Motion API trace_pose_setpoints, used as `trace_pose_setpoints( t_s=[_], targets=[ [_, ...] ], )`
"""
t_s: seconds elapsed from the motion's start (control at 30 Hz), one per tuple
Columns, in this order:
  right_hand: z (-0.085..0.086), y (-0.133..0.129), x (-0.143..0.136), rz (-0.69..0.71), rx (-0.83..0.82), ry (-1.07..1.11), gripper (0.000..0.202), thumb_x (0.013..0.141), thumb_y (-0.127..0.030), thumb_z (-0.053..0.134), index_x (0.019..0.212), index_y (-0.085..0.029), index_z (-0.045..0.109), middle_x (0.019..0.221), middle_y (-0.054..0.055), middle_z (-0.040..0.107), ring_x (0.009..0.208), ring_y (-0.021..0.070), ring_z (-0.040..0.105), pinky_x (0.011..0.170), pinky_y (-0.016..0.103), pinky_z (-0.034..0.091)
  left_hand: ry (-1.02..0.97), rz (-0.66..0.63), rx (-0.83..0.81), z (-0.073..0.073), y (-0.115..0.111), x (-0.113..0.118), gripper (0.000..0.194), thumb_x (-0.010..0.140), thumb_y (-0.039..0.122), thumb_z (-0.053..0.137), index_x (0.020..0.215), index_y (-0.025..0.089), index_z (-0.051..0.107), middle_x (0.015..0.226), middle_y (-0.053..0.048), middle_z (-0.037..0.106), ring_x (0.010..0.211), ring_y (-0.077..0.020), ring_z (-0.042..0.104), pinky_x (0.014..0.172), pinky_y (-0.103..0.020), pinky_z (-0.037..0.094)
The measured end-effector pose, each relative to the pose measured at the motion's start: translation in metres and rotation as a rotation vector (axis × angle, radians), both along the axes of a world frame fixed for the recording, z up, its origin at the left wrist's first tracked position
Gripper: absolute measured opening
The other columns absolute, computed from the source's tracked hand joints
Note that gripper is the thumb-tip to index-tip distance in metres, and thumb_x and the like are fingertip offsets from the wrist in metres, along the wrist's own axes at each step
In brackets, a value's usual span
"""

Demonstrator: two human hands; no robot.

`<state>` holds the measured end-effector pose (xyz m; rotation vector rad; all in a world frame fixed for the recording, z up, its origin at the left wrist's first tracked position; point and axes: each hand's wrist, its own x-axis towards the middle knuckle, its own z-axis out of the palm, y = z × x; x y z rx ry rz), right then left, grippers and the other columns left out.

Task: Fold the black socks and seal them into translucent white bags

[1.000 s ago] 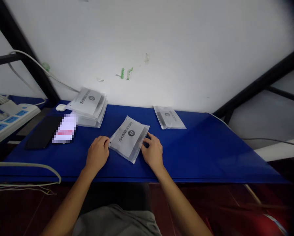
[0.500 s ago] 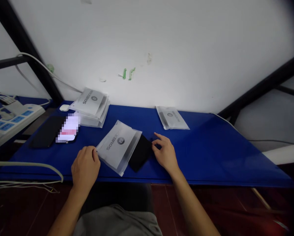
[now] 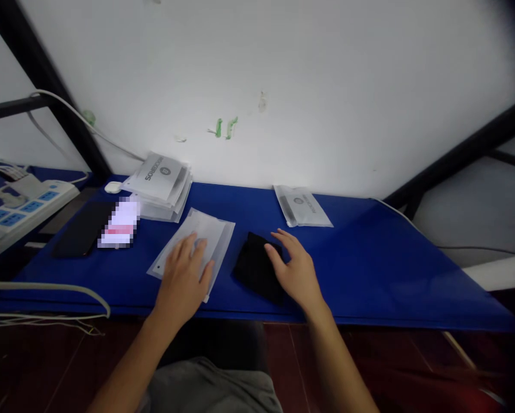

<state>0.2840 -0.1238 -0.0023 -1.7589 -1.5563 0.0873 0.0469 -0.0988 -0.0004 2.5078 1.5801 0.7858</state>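
Observation:
My left hand lies on a frosted zip bag, its fingers spread over the printed front. The hand covers much of the print. Just right of the bag, and apart from it, is a folded black cloth-like item lying flat on the blue table. My right hand rests at the right edge of this black item, with thumb and fingers apart and the thumb over its upper corner. The underside of the right hand is hidden.
A stack of similar frosted bags stands at the back left, and one more bag lies by the wall. Left of the stack are a lit phone, a dark phone-like slab, a small white case and a power strip.
The zip bag has shifted left, and my left hand has moved from its edge onto its front. The black item, before partly under the bag, now lies uncovered and slightly further right.

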Motion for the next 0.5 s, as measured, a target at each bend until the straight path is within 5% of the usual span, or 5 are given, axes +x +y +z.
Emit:
trace_pose_setpoints(
  t_s=[0.23,0.5],
  targets=[
    [-0.015,-0.004,-0.02,0.112,-0.178,-0.166,0.049,0.09,-0.048,0.048,0.129,-0.019,0.056,0.137,0.015,0.053,0.13,0.0303,0.046,0.106,0.052,0.037,0.12,-0.126,-0.189,-0.014,0.019,0.023,0.042,0.09,0.034,0.047,0.13,0.019,0.05,0.143,-0.016,0.043,0.135,-0.0332,0.033,0.107,-0.061,0.027],
    [-0.015,-0.001,-0.017,0.121,-0.172,-0.193,0.048,0.091,-0.048,0.046,0.127,-0.019,0.058,0.134,0.014,0.057,0.127,0.0294,0.049,0.104,0.051,0.039,0.142,-0.068,-0.143,-0.015,0.004,0.02,0.037,0.092,0.03,0.041,0.124,0.017,0.054,0.131,-0.014,0.052,0.124,-0.0324,0.043,0.104,-0.06,0.032]
  ],
)
